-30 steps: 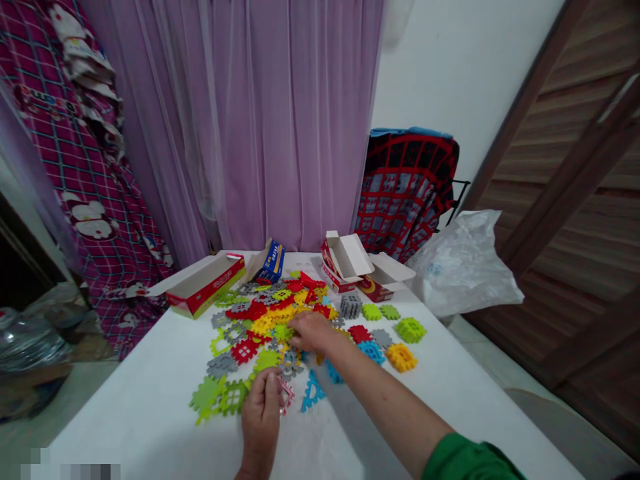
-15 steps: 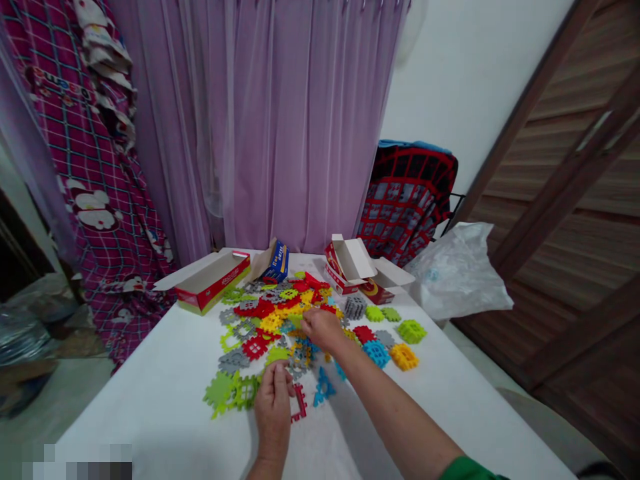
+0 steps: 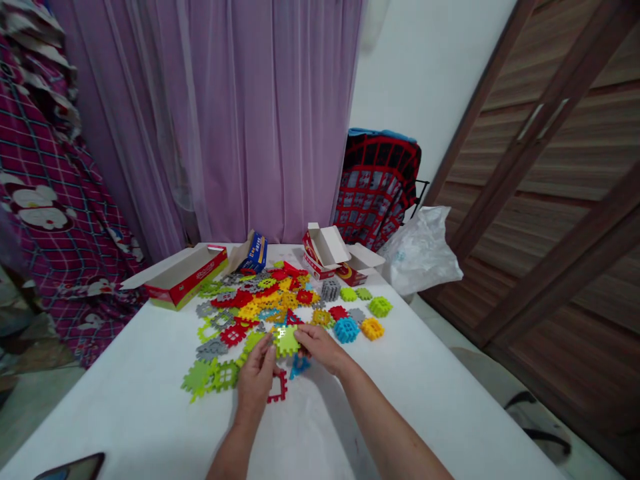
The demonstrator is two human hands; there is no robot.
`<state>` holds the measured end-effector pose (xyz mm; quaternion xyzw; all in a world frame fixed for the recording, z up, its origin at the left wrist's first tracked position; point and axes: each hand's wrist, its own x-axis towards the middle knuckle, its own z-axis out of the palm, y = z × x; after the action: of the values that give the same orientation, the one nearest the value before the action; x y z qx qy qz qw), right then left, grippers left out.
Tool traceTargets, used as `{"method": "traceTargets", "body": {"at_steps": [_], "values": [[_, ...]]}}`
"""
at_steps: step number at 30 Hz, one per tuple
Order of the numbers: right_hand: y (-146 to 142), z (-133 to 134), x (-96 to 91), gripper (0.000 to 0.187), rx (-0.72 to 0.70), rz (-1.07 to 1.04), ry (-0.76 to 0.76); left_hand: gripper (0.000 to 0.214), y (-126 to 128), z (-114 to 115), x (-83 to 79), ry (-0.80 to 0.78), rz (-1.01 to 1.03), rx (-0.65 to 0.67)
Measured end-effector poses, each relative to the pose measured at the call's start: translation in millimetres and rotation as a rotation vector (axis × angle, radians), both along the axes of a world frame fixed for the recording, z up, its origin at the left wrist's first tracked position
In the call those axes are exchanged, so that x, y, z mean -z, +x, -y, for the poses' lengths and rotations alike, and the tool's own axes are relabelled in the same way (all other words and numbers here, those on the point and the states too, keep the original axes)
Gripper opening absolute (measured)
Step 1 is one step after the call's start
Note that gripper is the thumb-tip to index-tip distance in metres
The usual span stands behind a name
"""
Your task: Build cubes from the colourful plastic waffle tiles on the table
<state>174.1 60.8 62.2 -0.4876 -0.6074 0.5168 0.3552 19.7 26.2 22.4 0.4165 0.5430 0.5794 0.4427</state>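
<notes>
A light green square tile with toothed edges (image 3: 287, 341) is pinched at its right side by my right hand (image 3: 316, 344), above the near edge of the loose pieces. My left hand (image 3: 256, 370) is closed, thumb and fingers together, close to the tile's left edge; what it holds, if anything, I cannot make out. A red frame piece (image 3: 283, 387) shows beside and under my left hand, partly hidden by it. Between the hands, a blue piece (image 3: 300, 365) lies on the table. Green window pieces (image 3: 225, 376) lie just left of my left hand.
Mixed plastic pieces (image 3: 250, 310) spread over the white table (image 3: 150, 393). Stacked blue (image 3: 346, 329), orange (image 3: 373, 328) and green (image 3: 381, 306) pieces stand at right. Open boxes, red-yellow (image 3: 190, 285), blue (image 3: 257, 253) and red (image 3: 317, 260), sit behind, near a plastic bag (image 3: 423, 250).
My right hand has come back from the pile toward my left hand, bringing the light green tile. The view has turned to the right, and a phone-like object shows at lower left.
</notes>
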Motion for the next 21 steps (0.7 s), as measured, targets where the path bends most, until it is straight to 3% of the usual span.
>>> {"method": "traceTargets", "body": {"at_steps": [5,9,12,16,21], "values": [[-3,5,12.2,0.026,0.079,0.109,0.112,0.058,3,-1,-2.9,-0.066,0.029,0.138],[-12,13,17.9,0.02,0.259,0.198,0.247,0.054,5,0,-5.4,-0.07,0.02,0.128],[-21,22,15.4,0.024,0.311,0.275,0.312,0.052,5,1,-6.5,-0.055,0.031,0.106],[-26,28,7.3,0.058,0.281,0.369,0.313,0.053,2,1,-7.4,-0.054,0.096,0.109],[-19,26,-5.3,0.053,0.168,0.508,0.323,0.051,0,2,-12.7,-0.11,0.108,0.12]]}}
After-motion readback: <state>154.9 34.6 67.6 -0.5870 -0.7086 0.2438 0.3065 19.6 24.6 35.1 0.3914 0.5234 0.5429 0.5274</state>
